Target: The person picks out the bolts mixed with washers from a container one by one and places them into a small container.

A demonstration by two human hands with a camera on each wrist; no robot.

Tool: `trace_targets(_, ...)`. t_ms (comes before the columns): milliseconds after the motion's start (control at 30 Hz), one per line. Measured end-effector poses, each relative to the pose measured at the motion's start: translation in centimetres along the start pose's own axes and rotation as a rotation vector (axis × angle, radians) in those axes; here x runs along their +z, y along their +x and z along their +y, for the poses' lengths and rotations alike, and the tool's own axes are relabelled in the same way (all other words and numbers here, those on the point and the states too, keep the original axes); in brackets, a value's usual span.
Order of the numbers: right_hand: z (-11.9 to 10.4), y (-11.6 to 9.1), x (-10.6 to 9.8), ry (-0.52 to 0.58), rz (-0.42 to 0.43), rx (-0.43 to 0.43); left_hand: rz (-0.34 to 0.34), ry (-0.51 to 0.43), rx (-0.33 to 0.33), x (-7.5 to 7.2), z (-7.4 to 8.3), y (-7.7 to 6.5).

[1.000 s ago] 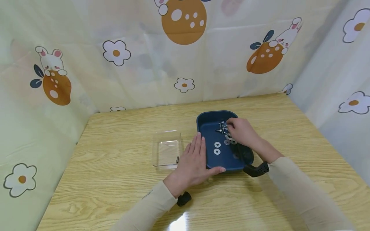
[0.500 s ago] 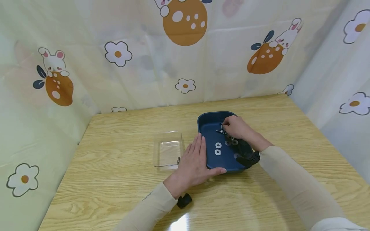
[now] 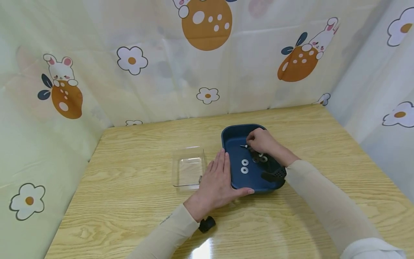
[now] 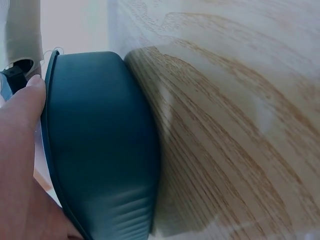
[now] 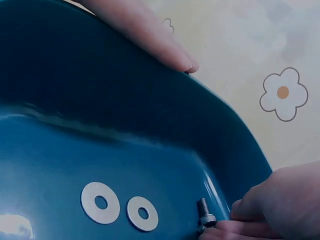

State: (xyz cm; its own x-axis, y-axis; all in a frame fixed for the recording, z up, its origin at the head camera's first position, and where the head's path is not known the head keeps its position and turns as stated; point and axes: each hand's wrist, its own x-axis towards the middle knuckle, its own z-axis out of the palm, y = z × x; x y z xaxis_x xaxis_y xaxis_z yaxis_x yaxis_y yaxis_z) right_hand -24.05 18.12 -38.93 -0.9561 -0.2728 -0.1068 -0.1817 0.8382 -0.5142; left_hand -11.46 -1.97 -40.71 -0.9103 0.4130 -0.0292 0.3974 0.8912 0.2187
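Note:
My left hand (image 3: 215,181) lies along the left side of a dark blue tray (image 3: 233,130), fingers straight at the rim and thumb along the front edge. The left wrist view shows its thumb against the outer wall. Inside the tray, my right hand (image 3: 261,141) reaches down with curled fingers over a small group of socket-head bolts. One bolt (image 5: 206,212) shows right at its fingertips (image 5: 216,233); cannot tell whether something is pinched between thumb and fingers. Flat round washers (image 3: 244,162) lie on the tray floor, two of them clearly seen.
To the left of the tray stands a clear plastic box (image 3: 189,148), with a small metal piece (image 3: 200,178) in its near right corner. Both containers are on a wood-grain table (image 3: 129,201). A patterned curtain (image 3: 161,79) rises behind the table and at both sides.
My right hand has moved slightly left and deeper over the bolts, covering several that showed before. My left hand has stayed in place at the rim.

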Motion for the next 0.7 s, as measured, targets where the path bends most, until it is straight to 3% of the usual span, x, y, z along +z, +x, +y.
trace_targets(367, -1.0, 0.6, 0.4, 0.171, -0.051, 0.101, -0.005, 0.031, -0.012, 0.0, 0.0, 0.2)
trace_targets(700, -2.0, 1.8, 1.4, 0.349, -0.124, 0.115, -0.039, 0.014, -0.017, -0.2, 0.0, 0.1)
